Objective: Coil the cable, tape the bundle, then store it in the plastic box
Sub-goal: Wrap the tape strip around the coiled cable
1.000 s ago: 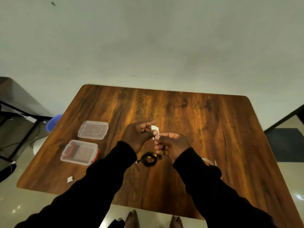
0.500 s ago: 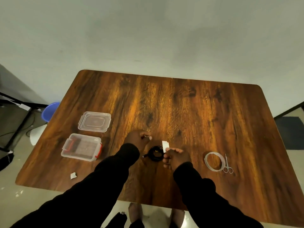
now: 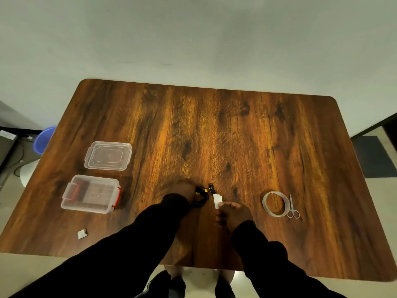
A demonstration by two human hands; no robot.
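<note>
A coiled black cable [image 3: 203, 195] with yellow marks lies on the wooden table [image 3: 214, 136] near its front edge. My left hand [image 3: 183, 190] rests on the coil's left side and grips it. My right hand [image 3: 234, 212] pinches a short white strip of tape [image 3: 217, 200] that stands just right of the coil. The clear plastic box [image 3: 91, 194] with red clasps sits open at the left, and its clear lid [image 3: 108, 155] lies behind it.
A roll of clear tape [image 3: 275, 203] and small scissors [image 3: 292, 208] lie to the right of my right hand. A white scrap [image 3: 82, 234] sits near the front left edge. A blue bucket [image 3: 44, 138] stands on the floor beyond the table's left side.
Both hands came down from mid-air to the table. The left hand let go of the tape strip and took hold of the coil. The right hand kept the strip beside the coil.
</note>
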